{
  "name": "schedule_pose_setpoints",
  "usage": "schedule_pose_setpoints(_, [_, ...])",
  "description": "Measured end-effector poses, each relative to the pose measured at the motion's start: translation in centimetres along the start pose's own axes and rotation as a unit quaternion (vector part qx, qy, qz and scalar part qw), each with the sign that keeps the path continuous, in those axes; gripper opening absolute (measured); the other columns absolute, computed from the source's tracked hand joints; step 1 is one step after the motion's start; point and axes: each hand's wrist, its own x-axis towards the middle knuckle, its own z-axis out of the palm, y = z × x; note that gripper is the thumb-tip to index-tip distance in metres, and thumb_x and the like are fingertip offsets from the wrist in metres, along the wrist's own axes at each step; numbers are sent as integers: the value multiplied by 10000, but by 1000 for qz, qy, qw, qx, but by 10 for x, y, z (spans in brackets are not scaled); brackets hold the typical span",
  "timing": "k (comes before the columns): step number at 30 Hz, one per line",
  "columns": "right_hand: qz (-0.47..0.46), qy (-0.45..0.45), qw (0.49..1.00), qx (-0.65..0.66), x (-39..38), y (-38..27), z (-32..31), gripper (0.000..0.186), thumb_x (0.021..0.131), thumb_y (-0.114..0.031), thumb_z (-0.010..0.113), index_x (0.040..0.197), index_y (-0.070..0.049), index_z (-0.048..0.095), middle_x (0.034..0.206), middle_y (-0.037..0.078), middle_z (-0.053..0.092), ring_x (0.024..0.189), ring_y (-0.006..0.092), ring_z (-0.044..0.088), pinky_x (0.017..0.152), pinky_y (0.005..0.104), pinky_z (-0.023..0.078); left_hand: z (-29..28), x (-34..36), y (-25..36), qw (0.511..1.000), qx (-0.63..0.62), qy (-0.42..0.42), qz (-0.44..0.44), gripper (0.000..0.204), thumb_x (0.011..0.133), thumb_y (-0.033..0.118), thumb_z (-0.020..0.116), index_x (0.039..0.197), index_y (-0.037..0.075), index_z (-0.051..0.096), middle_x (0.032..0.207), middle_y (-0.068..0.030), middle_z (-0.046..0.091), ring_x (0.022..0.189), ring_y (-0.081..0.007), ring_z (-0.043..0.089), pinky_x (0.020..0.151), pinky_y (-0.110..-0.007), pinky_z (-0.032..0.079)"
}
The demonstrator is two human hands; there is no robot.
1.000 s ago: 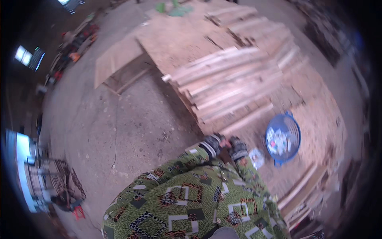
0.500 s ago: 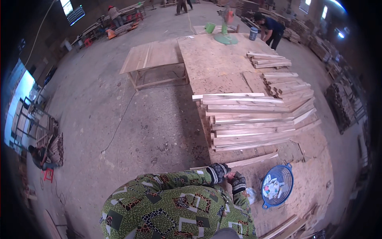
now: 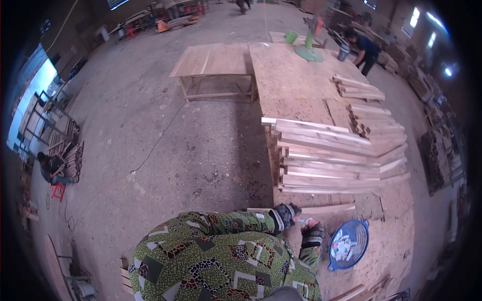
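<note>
At the near left edge of the worktable, my left hand (image 3: pixel 288 215), in a dark patterned cuff, lies over a thin wooden strip (image 3: pixel 331 208) and seems to grip it. The strip shows on both sides of that hand. Just to the right, my right hand (image 3: pixel 312 226) is closed, with a small pale thing at its fingertips, too small to name. A blue plastic basket (image 3: pixel 366 241) stands right of that hand, holding several small white and coloured pieces (image 3: pixel 344 247).
Beyond my hands, long wooden bars (image 3: pixel 326 163) lie stacked across the worktable (image 3: pixel 291 83), with shorter stacks (image 3: pixel 359 88) farther off. A green stand (image 3: pixel 308 53) is at the far end. A low wooden table (image 3: pixel 216 60) adjoins on the left. One person (image 3: pixel 365 49) bends at the far right.
My hands, close together before, are now slightly apart, the right one lower and to the right. The view has shifted, so the worktable appears farther right.
</note>
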Motion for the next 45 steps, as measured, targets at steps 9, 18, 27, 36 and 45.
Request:
schedule_pose_setpoints(9, [-13, 391, 767, -508, -1, -224, -67, 512, 728, -200, 649, 1200, -62, 510, 1182, 215, 504, 1090, 354, 496, 920, 361, 406, -54, 26, -14, 778, -554, -33, -293, 155, 791, 102, 657, 888, -3, 596, 664, -63, 592, 561, -122, 568, 482, -236, 460])
schedule_pose_setpoints(18, [-126, -31, 989, 76, -42, -354, 108, 297, 850, -105, 590, 1139, -35, 573, 996, 50, 614, 855, 125, 573, 773, 231, 454, -51, 24, 9, 827, -481, -139, -256, 242, 768, 120, 685, 967, 9, 603, 677, -43, 607, 548, -90, 547, 493, -205, 447])
schedule_pose_setpoints(27, [-71, -2, 987, 143, -50, -334, 138, 167, 854, -35, 552, 1005, 14, 604, 880, 67, 617, 723, 115, 567, 667, 230, 476, -52, 11, 26, 766, -558, -139, -287, 222, 828, 83, 590, 1005, -50, 572, 782, -105, 626, 653, -150, 604, 581, -242, 500])
schedule_pose_setpoints(36, [-89, -13, 978, 186, -42, -332, 137, 207, 846, -30, 501, 1011, 31, 612, 844, 71, 629, 755, 131, 582, 705, 254, 472, -53, 18, 14, 736, -591, -148, -293, 219, 840, 58, 539, 1009, -81, 543, 858, -169, 620, 716, -220, 627, 655, -288, 536])
schedule_pose_setpoints(45, [-136, -48, 984, 107, -14, -272, 132, 283, 848, -236, 495, 937, 3, 618, 838, 76, 629, 730, 149, 571, 645, 280, 450, -34, 5, -17, 667, -685, -162, -242, 186, 833, 147, 576, 904, -24, 559, 754, -142, 607, 633, -208, 615, 562, -292, 518])
